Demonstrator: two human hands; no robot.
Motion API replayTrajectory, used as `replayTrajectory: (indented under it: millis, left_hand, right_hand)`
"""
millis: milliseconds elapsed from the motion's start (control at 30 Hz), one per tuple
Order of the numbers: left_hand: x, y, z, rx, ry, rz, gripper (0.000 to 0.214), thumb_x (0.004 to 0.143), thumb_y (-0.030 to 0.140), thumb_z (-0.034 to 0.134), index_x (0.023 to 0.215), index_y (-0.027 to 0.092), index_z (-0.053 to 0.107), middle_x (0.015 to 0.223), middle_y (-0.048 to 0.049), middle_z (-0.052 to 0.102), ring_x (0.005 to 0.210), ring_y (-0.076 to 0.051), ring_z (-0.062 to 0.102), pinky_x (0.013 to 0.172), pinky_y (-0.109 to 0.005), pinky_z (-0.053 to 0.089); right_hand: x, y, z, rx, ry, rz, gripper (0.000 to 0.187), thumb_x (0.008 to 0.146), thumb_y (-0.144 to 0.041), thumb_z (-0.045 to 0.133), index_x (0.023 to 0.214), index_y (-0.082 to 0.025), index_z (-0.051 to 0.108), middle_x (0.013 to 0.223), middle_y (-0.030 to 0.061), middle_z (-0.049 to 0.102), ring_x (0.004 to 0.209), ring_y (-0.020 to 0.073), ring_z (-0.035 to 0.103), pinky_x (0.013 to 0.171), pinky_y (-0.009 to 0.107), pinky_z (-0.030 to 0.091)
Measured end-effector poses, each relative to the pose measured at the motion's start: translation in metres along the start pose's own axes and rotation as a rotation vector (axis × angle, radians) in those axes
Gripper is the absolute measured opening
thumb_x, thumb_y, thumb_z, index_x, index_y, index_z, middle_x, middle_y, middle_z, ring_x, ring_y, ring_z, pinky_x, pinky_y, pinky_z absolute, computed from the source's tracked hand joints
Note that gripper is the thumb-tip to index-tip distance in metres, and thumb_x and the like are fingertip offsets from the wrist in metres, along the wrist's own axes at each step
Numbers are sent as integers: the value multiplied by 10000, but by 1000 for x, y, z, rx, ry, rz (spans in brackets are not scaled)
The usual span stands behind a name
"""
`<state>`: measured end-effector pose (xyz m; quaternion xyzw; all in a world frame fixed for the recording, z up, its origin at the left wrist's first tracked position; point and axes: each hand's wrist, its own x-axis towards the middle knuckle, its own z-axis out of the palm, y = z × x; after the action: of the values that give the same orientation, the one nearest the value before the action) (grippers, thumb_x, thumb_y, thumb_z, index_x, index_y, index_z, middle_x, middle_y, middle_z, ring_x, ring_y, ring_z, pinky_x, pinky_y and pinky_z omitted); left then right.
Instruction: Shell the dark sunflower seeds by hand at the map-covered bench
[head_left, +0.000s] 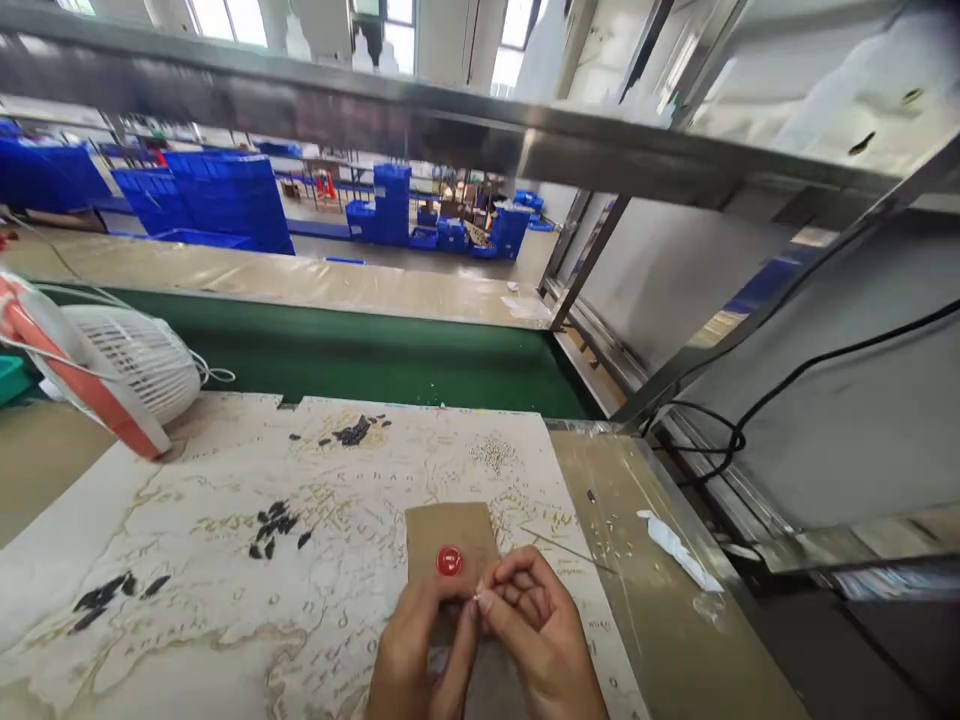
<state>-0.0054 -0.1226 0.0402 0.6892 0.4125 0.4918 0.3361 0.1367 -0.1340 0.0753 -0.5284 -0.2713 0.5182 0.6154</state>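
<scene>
My left hand (412,645) and my right hand (544,640) meet at their fingertips, low in the view and right of the middle. Both are closed in a pinch around a tiny pale thing (476,597) too small to make out. Just beyond the fingers, a round red piece with a shiny face (449,560) rests on a square of brown cardboard (450,522). My hands cover the near part of the cardboard. Farther off lies a scatter of tiny pale beads or grains (495,454).
A map-printed sheet (225,600) covers the worktop. Several dark flat pieces lie in a far pile (352,430), a middle pile (276,522) and a near-left pile (105,597). A fan (127,360) stands left. Beyond runs a green belt (360,350); a metal rail (450,130) crosses above.
</scene>
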Motion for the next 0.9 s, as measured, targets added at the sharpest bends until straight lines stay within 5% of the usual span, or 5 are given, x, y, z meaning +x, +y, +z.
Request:
replayTrajectory:
  millis: [467,900]
  left_hand:
    - [0,-5,-18,31,-81,-22,145,1131,115,641,1184,223,722,1025,-42,798,919,-165,764,812,-270,622]
    - [7,-1,-28,-5,-18,50,229,1079,10,674,1151,226,699,961,6,751,866,-140,692,804,-261,559]
  right_hand:
    - [0,1,-5,-265,-90,-36,272,911,-430,982,986,-262,781,948,57,804,879,205,754,836,309,630]
    - [1,2,6,-151,-112,33,253,895,-357,1005,996,-248,800,939,48,846,804,178,800,763,275,673]
